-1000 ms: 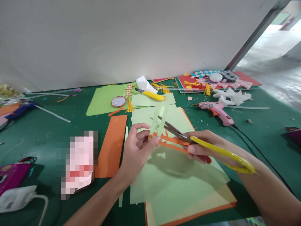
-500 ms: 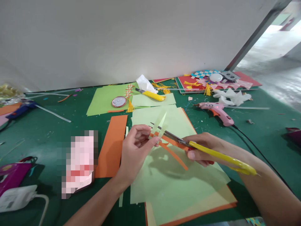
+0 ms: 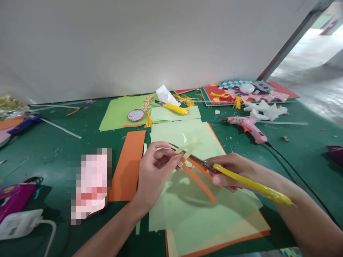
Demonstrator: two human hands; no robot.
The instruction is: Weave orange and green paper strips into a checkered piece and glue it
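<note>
My left hand (image 3: 155,171) pinches a small woven piece of orange and light green paper strips (image 3: 187,157) above the table. My right hand (image 3: 230,171) grips yellow-handled scissors (image 3: 241,180), whose blades reach across the strips toward my left fingers. A light green strip end (image 3: 191,144) looks blurred just above the blades. Under both hands lie light green paper sheets (image 3: 198,210) stacked on yellow and orange sheets.
On the green table: an orange paper rectangle (image 3: 128,164), a pink glue gun (image 3: 249,125) with black cord, a yellow utility knife (image 3: 175,108), a round tin (image 3: 135,115), a blurred-out phone (image 3: 91,184), a white charger (image 3: 18,223), woven paper crafts (image 3: 241,91) and a blue glue gun (image 3: 23,123).
The scissors slid forward across the strips toward my left fingers. The upright green strips are shorter, and one end is now blurred above the blades. The long orange strip sagged downward.
</note>
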